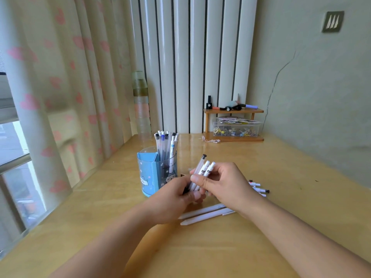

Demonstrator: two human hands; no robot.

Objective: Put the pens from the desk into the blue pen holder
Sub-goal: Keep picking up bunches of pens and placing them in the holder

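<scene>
The blue pen holder (149, 173) stands on the wooden desk (220, 247), left of centre, with several pens (166, 143) upright in it. Just right of the holder, both my hands hold a small bunch of pens (204, 167) tilted upward, caps at the top. My left hand (174, 199) grips the lower ends of the bunch. My right hand (222, 183) pinches the bunch near its middle. Two white pens (202, 215) lie on the desk below my hands. More pens (259, 188) lie behind my right hand, partly hidden.
A small wooden shelf (233, 125) with a clear box and markers stands at the back against the wall. A tall clear bottle (141, 105) stands at the back left by the curtain. The desk's left edge runs along the window.
</scene>
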